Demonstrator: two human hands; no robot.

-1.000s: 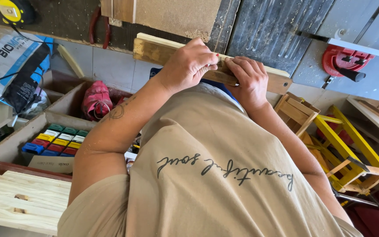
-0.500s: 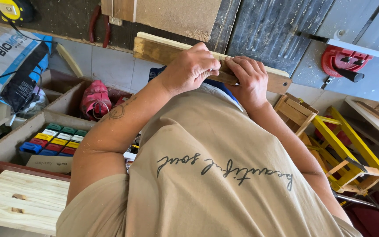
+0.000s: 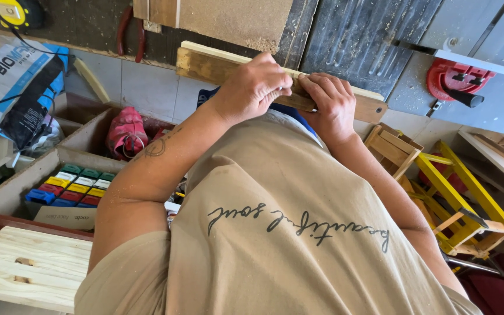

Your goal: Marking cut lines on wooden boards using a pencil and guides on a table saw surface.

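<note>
Two hands grip one long pale wooden strip (image 3: 217, 65) across the upper middle of the frame — worn, with a lighter top edge. Left hand (image 3: 252, 87) and right hand (image 3: 331, 108) have fingers curled tight, pinching the strip.

A woodworking shop: sawdusted table saw (image 3: 351, 41), timber offcuts (image 3: 27, 265).

Wooden strip (image 3: 217, 65) middle under hands
</note>
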